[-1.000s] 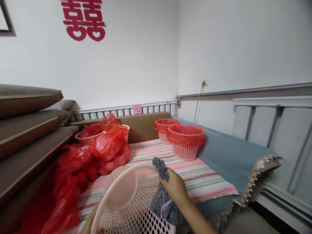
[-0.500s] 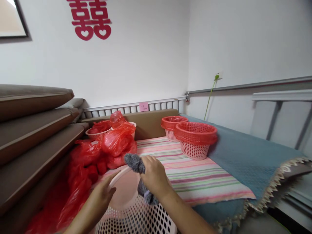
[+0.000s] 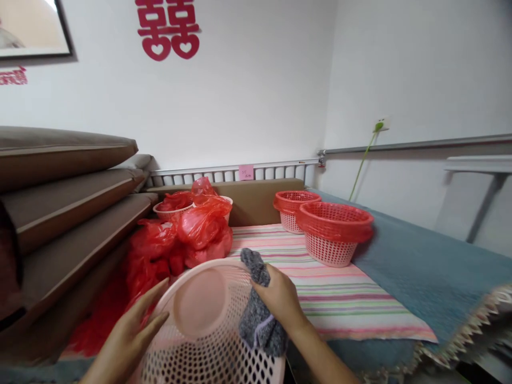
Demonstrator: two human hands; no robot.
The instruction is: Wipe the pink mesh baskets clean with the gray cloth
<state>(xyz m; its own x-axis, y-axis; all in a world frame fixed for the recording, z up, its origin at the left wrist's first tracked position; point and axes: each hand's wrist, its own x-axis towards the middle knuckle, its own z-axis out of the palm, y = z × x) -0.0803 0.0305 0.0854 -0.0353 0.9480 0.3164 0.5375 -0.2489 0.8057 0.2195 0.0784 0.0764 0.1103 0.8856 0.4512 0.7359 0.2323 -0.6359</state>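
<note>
Plastic (image 3: 338, 229) in red covers two far baskets' rims; the pink basket (image 3: 202, 304) before me has none, its opening tilted my way. My right hand (image 3: 282, 301) clenches grey cloth (image 3: 258, 314) at its rim. My left hand (image 3: 126, 333), released, spreads alongside, contact unclear. Since the earlier frame, the cloth has shifted rightward.

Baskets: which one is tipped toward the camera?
The nearest basket, between left hand and right hand; its inside bottom shows, while the red-rimmed baskets stand upright.

White walls (image 3: 256, 96), 1 pink note (image 3: 246, 172) above low radiator (image 3: 224, 175), grey cushions (image 3: 72, 197) stacked left.
</note>
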